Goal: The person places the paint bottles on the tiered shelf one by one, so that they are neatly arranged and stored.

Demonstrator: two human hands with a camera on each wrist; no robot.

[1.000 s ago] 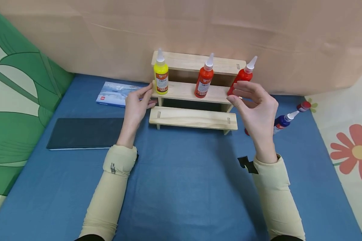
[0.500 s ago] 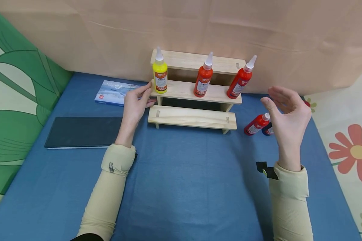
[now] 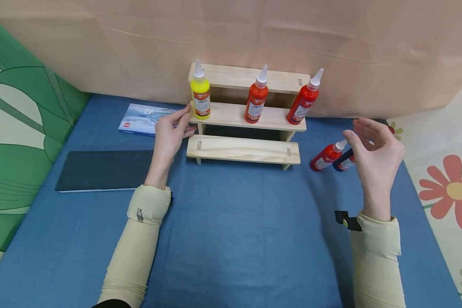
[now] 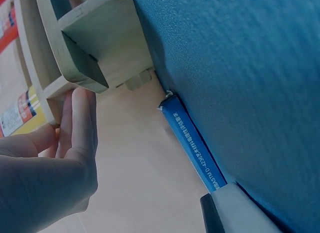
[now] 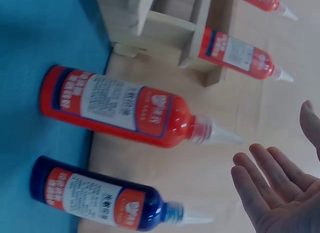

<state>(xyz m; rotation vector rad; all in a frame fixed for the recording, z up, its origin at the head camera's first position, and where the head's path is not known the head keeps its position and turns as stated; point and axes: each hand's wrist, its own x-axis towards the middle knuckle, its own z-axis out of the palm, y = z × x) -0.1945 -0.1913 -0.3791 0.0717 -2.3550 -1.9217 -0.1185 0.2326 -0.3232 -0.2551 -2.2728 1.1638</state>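
A stepped wooden rack (image 3: 244, 149) stands at the back of the table. On its middle step are a yellow paint bottle (image 3: 201, 97), a red paint bottle (image 3: 256, 102) and another red bottle (image 3: 303, 102) at the right end. My left hand (image 3: 170, 130) holds the left end of that step, thumb and fingers at the board's edge. Right of the rack, a red bottle (image 5: 117, 108) and a dark blue bottle (image 5: 100, 198) stand on the table. My right hand (image 3: 381, 162) hovers by their white nozzles, fingers spread from the thumb, holding nothing.
Left of the rack lie a light blue flat box (image 3: 140, 119) and a dark notebook (image 3: 104, 171). A blue cloth (image 3: 238, 231) covers the table. Beige fabric (image 3: 158, 47) hangs behind the rack. A small red thing (image 3: 391, 128) is partly hidden behind my right hand.
My right hand has left the rightmost red bottle on the middle step and moved right toward the two bottles on the table. My left hand has stayed at the rack's left end.
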